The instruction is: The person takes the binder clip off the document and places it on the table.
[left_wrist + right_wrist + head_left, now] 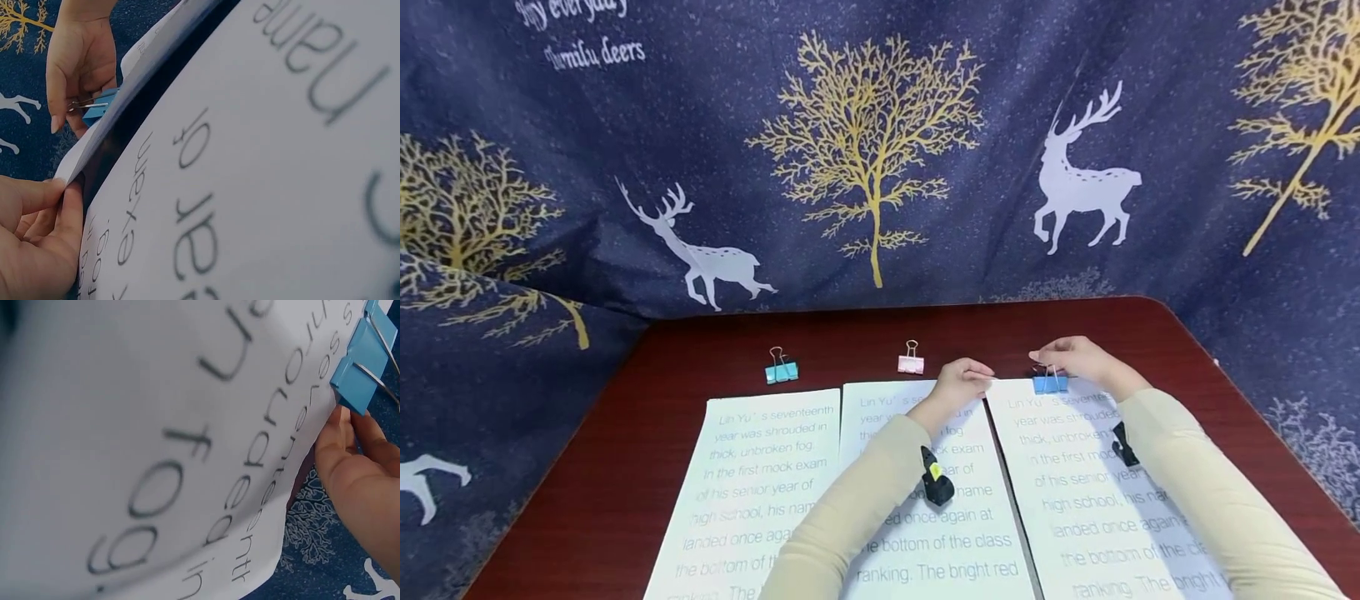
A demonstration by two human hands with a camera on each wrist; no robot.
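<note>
My left hand (957,388) pinches the top left corner of the right-hand printed paper (1037,467) between thumb and fingers. In the left wrist view that paper's edge stands lifted above the dark surface. A blue binder clip (1050,384) sits on the paper's top edge, its wire handles pointing away from the sheet. My right hand (1081,363) holds this clip by the handles, with the thumb (56,103) on one side. In the right wrist view the fingers (340,434) lie beside the clip's blue body (362,362); the handle ends are cut off there.
Two more printed papers, a middle one (868,408) and a left one (767,442), lie alongside on the dark red table (602,433). Behind them stand a teal binder clip (782,372) and a pink binder clip (911,364). A patterned blue cloth (880,167) hangs at the back.
</note>
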